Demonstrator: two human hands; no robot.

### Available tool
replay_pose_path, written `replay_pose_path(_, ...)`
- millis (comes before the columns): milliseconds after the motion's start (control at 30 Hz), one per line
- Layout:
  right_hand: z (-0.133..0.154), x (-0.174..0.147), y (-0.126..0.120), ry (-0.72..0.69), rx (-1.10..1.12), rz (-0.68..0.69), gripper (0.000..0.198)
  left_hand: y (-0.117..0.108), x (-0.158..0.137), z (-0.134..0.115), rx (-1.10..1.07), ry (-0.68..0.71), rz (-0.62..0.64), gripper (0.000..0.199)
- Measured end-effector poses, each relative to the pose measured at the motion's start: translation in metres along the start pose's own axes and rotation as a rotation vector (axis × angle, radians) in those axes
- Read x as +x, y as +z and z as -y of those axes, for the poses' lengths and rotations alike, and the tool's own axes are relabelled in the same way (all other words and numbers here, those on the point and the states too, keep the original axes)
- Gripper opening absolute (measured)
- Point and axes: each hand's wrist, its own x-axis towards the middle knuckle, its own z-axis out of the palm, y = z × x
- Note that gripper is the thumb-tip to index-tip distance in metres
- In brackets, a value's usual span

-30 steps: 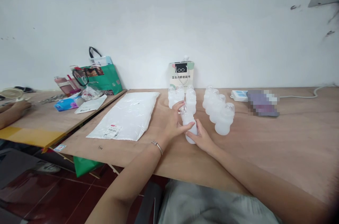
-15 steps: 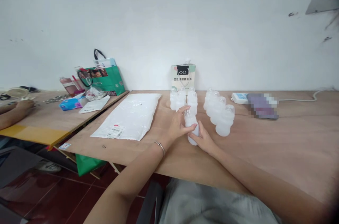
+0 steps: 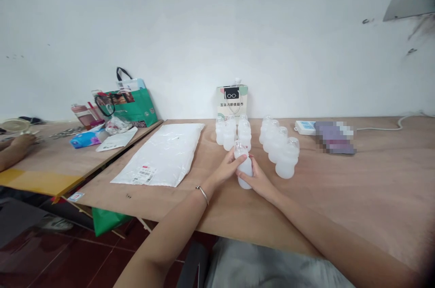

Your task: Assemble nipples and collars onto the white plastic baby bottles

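A: What are the fingers doing?
B: Left hand (image 3: 227, 169) and right hand (image 3: 258, 180) wrap 1 small white bottle (image 3: 244, 168), upright on the wooden table (image 3: 340, 188), fingers curled against its sides.
A: Progress?
B: I'd judge it partway: 2 bottle rows (image 3: 278, 145) stand behind, beside a white parcel (image 3: 159, 154).

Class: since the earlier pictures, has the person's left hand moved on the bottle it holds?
Yes. The left hand has dropped from the bottle top to its side, away from the bottle rows behind.
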Motion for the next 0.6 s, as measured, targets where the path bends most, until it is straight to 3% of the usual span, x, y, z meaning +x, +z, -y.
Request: replay_pose_path(600,0.0001,0.0005,-0.0001,0.030,0.019,0.032,0.060,0.0030,0.0028,0.0076,-0.049,-0.001,-0.047,0.045)
